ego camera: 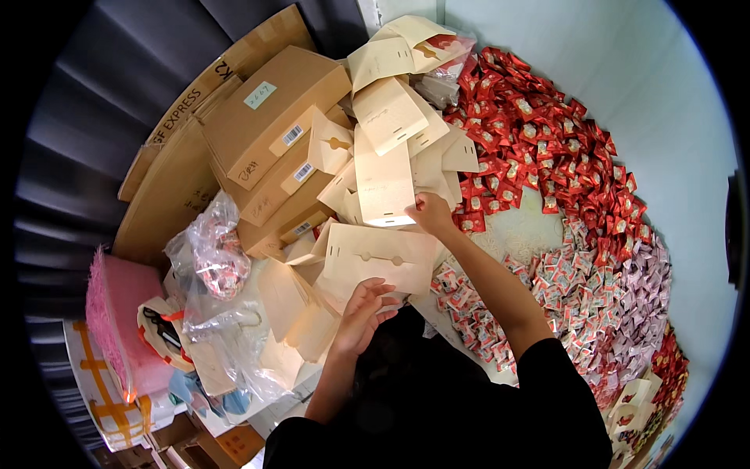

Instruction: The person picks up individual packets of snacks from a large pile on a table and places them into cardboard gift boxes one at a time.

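Observation:
My right hand [430, 212] has its fingers closed on the lower right corner of a folded cream paper box [384, 176], which has small slots and printed writing. Below it, my left hand [366, 316] is raised with fingers apart and curled, just beneath an opened cream box sheet [381, 258] with a long slit and two round cut-outs. Whether the left fingertips touch that sheet I cannot tell. More cream boxes [391, 114] lie heaped above my right hand. A stack of flat cream blanks [299, 311] lies left of my left hand.
Cardboard boxes [281, 105] are stacked at upper left. Heaps of red wrapped packets [527, 135], white-and-red packets [574, 281] and pale purple packets [644, 293] cover the right side. A clear plastic bag [220, 252], a pink bundle [137, 322] and a cloth pouch [164, 334] are at left.

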Tool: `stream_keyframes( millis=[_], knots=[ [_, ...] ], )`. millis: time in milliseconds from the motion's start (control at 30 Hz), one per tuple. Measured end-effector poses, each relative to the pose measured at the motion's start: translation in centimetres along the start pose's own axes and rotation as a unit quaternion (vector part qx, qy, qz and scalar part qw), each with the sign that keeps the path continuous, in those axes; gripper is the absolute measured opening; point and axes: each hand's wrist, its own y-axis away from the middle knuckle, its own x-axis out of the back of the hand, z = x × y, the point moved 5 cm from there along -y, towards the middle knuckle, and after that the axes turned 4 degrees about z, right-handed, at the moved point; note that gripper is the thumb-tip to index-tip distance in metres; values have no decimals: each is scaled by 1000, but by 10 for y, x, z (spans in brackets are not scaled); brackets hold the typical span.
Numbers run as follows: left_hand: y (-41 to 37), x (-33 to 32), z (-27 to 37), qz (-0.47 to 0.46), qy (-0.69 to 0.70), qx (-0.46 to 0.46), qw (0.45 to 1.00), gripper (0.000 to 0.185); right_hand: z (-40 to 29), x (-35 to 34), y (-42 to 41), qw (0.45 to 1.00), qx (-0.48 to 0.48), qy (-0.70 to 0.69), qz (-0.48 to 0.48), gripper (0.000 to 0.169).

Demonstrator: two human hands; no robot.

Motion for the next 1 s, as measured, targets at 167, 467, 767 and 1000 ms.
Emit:
stream_keyframes(
  millis=[167,467,767,1000],
  knots=[
    [-35,19,28,64,-97,-115,987,42,-55,86,72,940,151,-69,299,12],
    [-114,-78,34,61,-138,-131,980,78,-113,88,215,764,525,279,251,11],
    [-128,-67,3,74,-486,-199,848,95,-114,53,227,803,511,283,115,10],
    [-135,-72,-4,3,-351,-112,930,84,-107,58,210,859,398,307,96,29]
  ],
)
